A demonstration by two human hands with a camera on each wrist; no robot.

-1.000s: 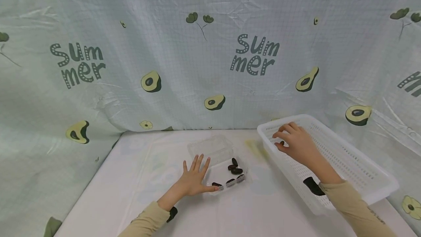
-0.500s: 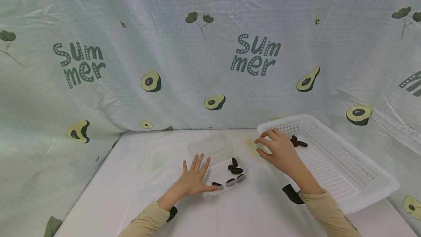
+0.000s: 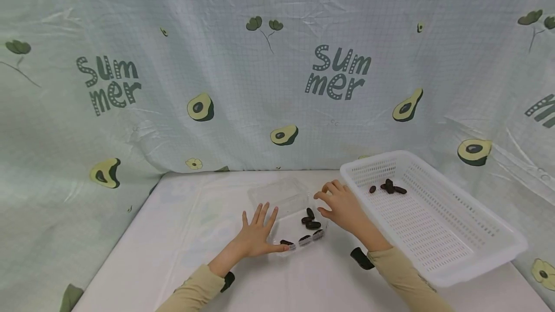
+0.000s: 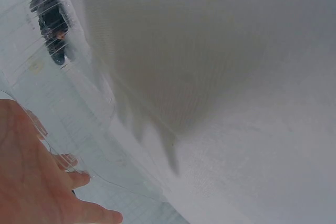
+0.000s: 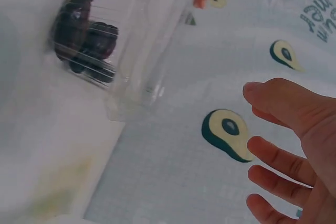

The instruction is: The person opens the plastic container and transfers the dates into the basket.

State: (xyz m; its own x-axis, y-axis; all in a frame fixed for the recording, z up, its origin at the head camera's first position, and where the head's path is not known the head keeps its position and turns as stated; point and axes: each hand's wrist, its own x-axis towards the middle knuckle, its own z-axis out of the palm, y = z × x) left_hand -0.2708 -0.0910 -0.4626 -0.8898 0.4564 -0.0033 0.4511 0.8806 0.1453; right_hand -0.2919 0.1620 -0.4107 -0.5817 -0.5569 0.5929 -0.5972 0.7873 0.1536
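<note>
A clear plastic clamshell box [image 3: 284, 230] lies with its lid [image 3: 274, 193] folded back, holding several dark brown dates [image 3: 313, 225]. My left hand [image 3: 253, 239] is spread over the left side of this box, the thumb at its front rim; in the left wrist view the palm [image 4: 31, 171] touches the clear plastic. My right hand [image 3: 344, 210] hovers just right of the box, fingers loosely curved with a gap to the thumb and nothing between them. The right wrist view shows dates [image 5: 73, 24] through the box wall, apart from the right fingers [image 5: 273, 153].
To the right stands a white perforated plastic basket [image 3: 466, 196], angled, with several dates [image 3: 389, 188] at its far left end. A white cloth covers the table [image 3: 208, 215]. Behind hangs a curtain [image 3: 234, 76] printed with avocados.
My right hand released a date in the basket and moved left, out over the rim, to beside the clear box. Dates in the basket came into sight. The left hand stayed still.
</note>
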